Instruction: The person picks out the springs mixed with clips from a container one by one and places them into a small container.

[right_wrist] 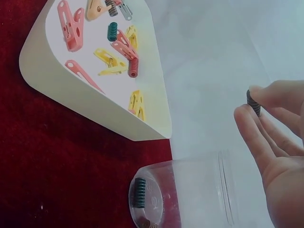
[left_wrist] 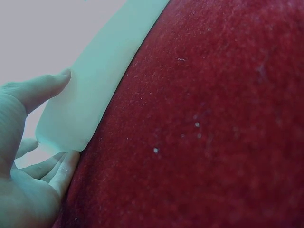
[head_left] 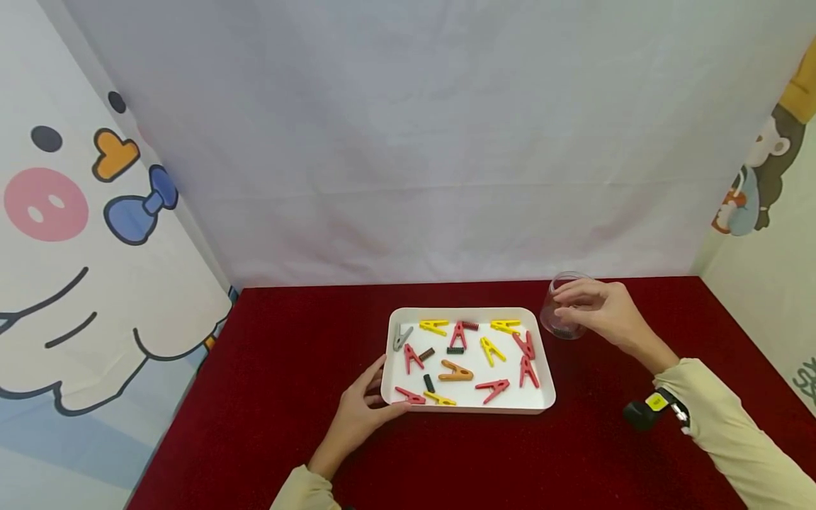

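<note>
- Left hand [head_left: 357,418] nearest the wearer, resting on the red counter [head_left: 268,397] at the near-left corner of the white tray [head_left: 468,409].
- Left fingers [left_wrist: 45,87] spread and mostly straight: thumb up against the tray's left wall, the others lying by the corner on the near side. They touch the tray without curling round it.
- Cream sleeve [head_left: 733,432] on the right forearm, with a small black-and-yellow device [head_left: 647,409] strapped at the wrist.
- Tray sits mid-counter and holds loose clothespins and coil springs.
- Near edge of the tray: a red clothespin [head_left: 492,388], a yellow clothespin [head_left: 440,399], a dark green spring [head_left: 429,383].
- Tray centre: an orange clothespin [head_left: 455,372].
- Far-left corner of the tray: a grey clothespin [head_left: 401,336].
- More red and yellow pins scattered across the tray; a red spring [head_left: 469,326] lies by the far rim.
- Clear plastic jar [right_wrist: 190,190] stands on the counter just beyond the tray's far-right corner, apart from it.
- A green spring [right_wrist: 139,192] lies on the jar's bottom, with a second spring partly showing beside it.
- Right hand [head_left: 602,312] held over the jar's mouth.
- Right fingers [right_wrist: 254,133] curled together, thumb and fingertip pinching a small dark spring [right_wrist: 253,102] above the jar opening.
- White cloth backdrop [head_left: 408,142] behind the counter; cartoon-print panels at either side.
</note>
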Motion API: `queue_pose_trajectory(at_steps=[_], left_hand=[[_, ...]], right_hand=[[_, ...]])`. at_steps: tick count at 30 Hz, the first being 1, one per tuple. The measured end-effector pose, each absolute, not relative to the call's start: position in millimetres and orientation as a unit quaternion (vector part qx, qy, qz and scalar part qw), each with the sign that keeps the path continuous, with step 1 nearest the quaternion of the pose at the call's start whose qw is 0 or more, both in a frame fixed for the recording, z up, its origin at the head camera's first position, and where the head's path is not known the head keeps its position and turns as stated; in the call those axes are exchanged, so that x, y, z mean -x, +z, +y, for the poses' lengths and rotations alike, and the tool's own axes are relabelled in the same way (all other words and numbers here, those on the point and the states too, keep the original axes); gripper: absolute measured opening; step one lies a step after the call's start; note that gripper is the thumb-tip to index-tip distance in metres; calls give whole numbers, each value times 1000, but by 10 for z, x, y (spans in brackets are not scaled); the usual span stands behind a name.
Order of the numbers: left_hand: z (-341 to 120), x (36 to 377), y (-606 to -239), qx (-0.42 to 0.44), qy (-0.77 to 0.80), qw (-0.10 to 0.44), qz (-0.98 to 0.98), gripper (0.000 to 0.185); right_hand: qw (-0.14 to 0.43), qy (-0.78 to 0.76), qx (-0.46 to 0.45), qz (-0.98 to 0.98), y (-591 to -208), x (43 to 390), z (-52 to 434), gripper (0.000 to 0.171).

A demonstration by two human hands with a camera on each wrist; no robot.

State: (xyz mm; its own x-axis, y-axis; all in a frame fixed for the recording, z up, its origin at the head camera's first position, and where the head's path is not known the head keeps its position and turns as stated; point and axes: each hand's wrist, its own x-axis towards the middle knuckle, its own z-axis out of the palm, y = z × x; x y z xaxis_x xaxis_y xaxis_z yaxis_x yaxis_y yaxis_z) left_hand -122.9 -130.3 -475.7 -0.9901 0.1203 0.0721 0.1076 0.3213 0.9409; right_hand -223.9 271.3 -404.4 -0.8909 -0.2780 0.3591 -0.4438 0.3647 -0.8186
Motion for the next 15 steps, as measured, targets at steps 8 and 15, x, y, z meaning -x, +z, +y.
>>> queue_pose_trajectory(at_steps=[8,15], left_hand=[[-1300,1225,-4740,-64,576,6,815,85],[-1290,1230,-4728,-63,576,9,815,84]], right_hand=[[87,525,-210,-820,-4040,2299,2783,24],[100,519,-210,-823,-4077,2329,2850,22]])
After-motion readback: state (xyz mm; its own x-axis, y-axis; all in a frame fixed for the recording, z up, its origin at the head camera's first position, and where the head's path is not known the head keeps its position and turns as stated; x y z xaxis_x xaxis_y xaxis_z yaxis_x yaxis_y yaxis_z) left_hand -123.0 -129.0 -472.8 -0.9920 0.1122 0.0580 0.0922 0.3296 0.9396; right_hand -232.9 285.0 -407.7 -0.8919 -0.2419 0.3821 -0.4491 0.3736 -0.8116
